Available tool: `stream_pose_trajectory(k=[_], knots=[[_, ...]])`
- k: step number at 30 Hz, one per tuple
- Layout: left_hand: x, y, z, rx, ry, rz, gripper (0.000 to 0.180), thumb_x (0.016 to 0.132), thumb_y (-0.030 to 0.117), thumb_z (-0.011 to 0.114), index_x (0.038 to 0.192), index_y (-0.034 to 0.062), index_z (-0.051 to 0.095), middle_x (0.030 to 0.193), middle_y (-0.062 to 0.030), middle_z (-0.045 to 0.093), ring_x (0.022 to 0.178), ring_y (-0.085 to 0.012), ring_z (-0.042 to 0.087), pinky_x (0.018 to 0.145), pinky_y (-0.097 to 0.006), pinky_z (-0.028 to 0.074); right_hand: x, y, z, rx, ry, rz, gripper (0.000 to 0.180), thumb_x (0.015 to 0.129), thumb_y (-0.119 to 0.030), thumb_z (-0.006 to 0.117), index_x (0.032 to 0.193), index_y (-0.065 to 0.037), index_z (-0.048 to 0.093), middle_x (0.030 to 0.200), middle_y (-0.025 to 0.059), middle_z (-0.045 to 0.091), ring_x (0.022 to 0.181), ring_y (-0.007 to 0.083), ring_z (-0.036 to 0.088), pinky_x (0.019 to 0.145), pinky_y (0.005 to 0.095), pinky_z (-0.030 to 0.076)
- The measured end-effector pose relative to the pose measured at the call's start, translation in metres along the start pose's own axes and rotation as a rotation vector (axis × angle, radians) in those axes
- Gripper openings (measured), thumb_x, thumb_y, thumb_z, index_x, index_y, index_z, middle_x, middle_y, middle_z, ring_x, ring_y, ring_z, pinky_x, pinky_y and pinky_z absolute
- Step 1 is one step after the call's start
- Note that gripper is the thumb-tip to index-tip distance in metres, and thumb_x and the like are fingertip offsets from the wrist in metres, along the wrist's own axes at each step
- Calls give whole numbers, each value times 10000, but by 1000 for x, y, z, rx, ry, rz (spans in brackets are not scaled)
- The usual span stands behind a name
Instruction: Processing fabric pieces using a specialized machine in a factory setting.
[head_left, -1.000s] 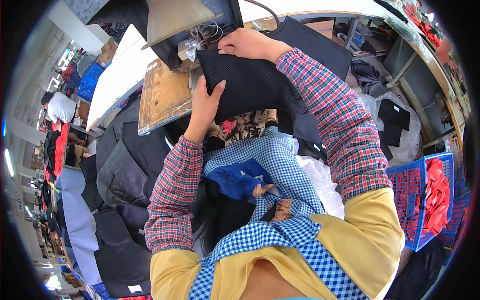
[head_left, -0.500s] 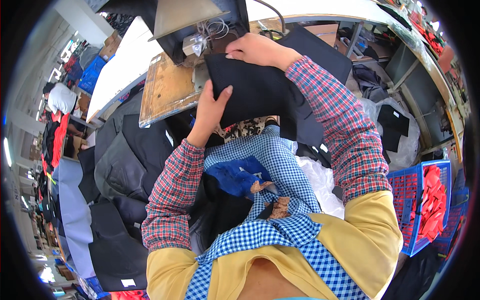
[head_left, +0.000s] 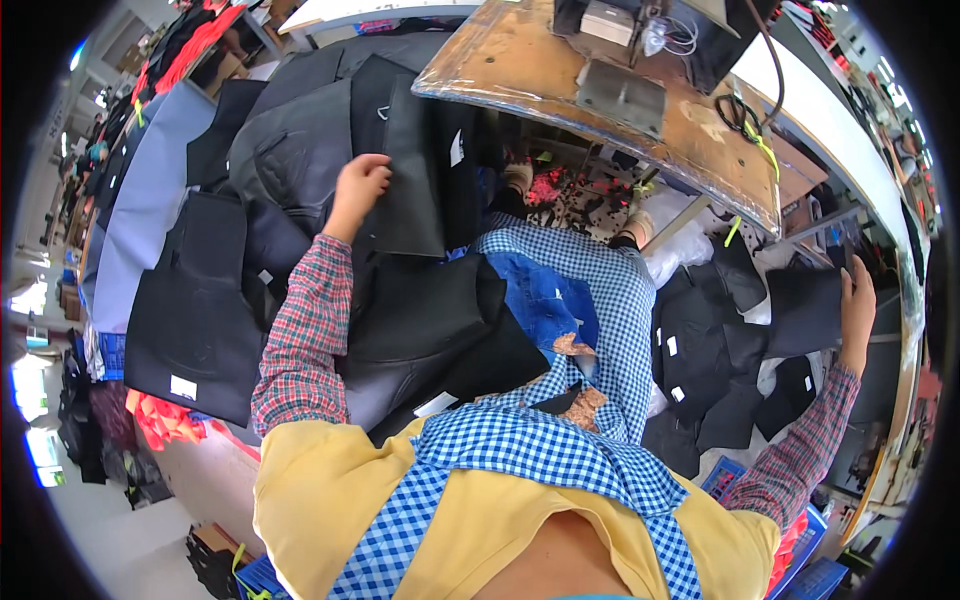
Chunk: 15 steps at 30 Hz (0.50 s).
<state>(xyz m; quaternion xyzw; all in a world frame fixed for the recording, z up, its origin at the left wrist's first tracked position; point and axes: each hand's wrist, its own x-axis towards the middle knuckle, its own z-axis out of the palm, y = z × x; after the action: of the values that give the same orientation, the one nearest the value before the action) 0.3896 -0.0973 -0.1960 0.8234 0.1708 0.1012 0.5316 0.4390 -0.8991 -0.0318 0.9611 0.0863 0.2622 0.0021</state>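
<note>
My left hand (head_left: 360,192) is over a heap of black fabric pieces on the left. Its fingers are curled at the edge of a long dark fabric panel (head_left: 412,190), and the fingertips are partly hidden. Far out on the right, my right hand (head_left: 857,305) grips the outer edge of a black fabric piece (head_left: 805,312), thumb on its near face. That piece hangs over a pile of black pieces with white labels (head_left: 705,345). More black pieces (head_left: 415,310) lie across my left side, next to my lap.
A worn wooden machine table (head_left: 540,75) stands ahead, with a machine head (head_left: 690,40) and black scissors (head_left: 735,115) on it. Below are my feet and a scrap-strewn floor (head_left: 575,195). Blue crates (head_left: 815,545) with red pieces stand at the lower right.
Both hands have left the machine, where they held a black piece. My left hand has gone to the left heap, my right hand to the right pile. The view has turned left.
</note>
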Motion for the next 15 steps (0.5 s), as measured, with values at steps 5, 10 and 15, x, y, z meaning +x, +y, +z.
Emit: stream_pose_trajectory(k=[5,10,15], knots=[[15,-82,-56,352,280,60,287,800,96,641,1075,24,675,974,-134,710,900,-226,682,820,-322,519,0,-85,15,299,-119,69,277,942,-130,554,1188,-12,605,1161,179,639,1088,312,608,925,368,466],[12,-104,-17,976,310,-367,411,770,190,648,1135,11,581,1178,-154,603,1081,-350,593,878,-442,510,7,-168,44,309,-182,-159,226,890,-83,588,1101,-14,631,1062,179,650,1009,354,609,879,407,476],[13,-92,-9,1315,588,-105,209,839,151,587,1031,83,537,1032,-74,545,966,-273,589,718,-407,551,10,-223,42,381,-189,-312,172,852,-71,619,1009,-1,635,964,171,654,925,361,608,801,413,485]])
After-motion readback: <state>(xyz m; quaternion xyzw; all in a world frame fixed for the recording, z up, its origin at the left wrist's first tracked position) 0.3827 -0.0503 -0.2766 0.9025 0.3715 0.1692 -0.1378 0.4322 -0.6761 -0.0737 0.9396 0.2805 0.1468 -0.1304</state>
